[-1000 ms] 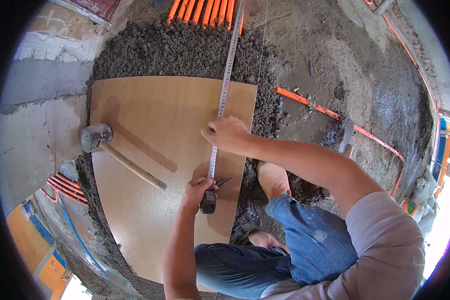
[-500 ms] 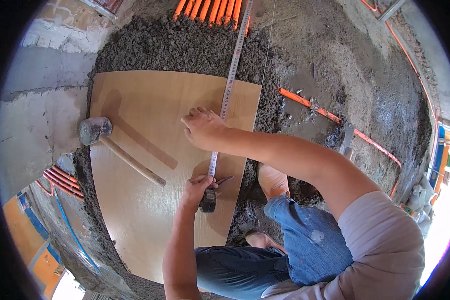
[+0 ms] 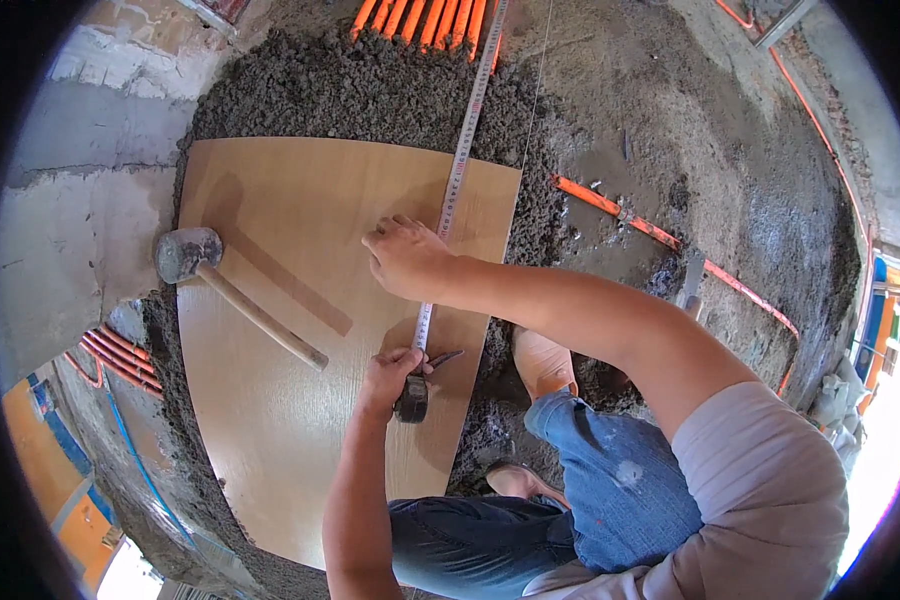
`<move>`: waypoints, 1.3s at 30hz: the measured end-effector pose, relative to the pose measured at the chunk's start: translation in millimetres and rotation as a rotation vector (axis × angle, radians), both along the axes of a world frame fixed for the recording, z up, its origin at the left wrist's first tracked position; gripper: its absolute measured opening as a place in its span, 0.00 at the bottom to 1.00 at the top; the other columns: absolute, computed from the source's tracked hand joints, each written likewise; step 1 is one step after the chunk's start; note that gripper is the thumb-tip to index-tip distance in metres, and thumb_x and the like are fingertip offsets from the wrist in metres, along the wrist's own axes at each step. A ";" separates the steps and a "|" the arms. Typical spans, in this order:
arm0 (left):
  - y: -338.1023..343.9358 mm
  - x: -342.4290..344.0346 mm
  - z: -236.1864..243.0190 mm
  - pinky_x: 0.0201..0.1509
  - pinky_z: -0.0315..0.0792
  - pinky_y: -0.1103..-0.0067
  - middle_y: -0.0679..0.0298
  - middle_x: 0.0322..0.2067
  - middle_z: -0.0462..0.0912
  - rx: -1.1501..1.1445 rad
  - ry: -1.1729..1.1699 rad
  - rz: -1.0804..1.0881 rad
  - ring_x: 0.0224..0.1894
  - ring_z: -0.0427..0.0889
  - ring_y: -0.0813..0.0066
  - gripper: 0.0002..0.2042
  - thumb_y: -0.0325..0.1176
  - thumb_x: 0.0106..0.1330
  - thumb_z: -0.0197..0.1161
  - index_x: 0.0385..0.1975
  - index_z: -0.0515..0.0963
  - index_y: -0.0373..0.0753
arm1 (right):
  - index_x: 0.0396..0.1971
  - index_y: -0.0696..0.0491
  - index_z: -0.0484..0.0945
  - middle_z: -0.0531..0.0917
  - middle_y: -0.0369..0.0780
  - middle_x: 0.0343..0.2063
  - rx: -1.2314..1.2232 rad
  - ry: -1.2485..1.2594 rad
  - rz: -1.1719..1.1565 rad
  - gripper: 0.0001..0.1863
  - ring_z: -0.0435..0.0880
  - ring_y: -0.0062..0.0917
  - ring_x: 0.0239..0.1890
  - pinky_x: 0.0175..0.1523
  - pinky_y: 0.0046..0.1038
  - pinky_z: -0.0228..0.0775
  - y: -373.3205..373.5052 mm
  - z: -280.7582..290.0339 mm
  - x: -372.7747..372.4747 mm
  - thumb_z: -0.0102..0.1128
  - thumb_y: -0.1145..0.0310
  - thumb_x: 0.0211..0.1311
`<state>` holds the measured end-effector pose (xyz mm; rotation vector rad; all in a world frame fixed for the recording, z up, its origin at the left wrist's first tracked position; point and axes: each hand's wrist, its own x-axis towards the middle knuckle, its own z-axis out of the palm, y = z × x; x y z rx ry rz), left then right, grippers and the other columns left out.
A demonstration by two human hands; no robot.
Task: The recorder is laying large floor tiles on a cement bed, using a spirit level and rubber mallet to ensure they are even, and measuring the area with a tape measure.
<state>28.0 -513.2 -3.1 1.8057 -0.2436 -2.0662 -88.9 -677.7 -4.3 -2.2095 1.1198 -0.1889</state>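
Observation:
A tape measure (image 3: 411, 402) with a dark case is in my left hand (image 3: 387, 380), whose thumb and fingers are closed around its top end. The white blade (image 3: 457, 170) runs from there away across a wood-coloured tile (image 3: 280, 430) and past its far edge. My right hand (image 3: 407, 258) is closed low over the tile, just left of the blade. The blade passes under my right wrist; anything between those fingers is hidden. A thin dark strip sticks out beside the case. Left of my hands, a mallet (image 3: 189, 255) with a wooden handle lies on the tile.
Loose grey mortar (image 3: 300, 95) borders the tile. Orange pipes (image 3: 422, 22) lie beyond it, and another orange pipe (image 3: 610, 205) crosses the rough floor at right. A thin string (image 3: 542, 70) runs beside the blade. A trowel (image 3: 692, 280) stands behind my right arm. A concrete block (image 3: 80, 250) flanks the left.
The tape measure's case has turned slightly in my left hand. My right hand stays in place over the tile, and the whole view has shifted very little.

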 end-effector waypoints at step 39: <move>-6.8 2.0 9.3 0.28 0.73 0.79 0.62 0.26 0.81 0.031 -0.009 -0.061 0.23 0.79 0.73 0.09 0.34 0.65 0.58 0.33 0.78 0.33 | 0.28 0.54 0.80 0.81 0.48 0.33 0.442 0.082 -0.412 0.19 0.80 0.44 0.36 0.46 0.41 0.73 -16.4 23.5 -93.9 0.47 0.55 0.59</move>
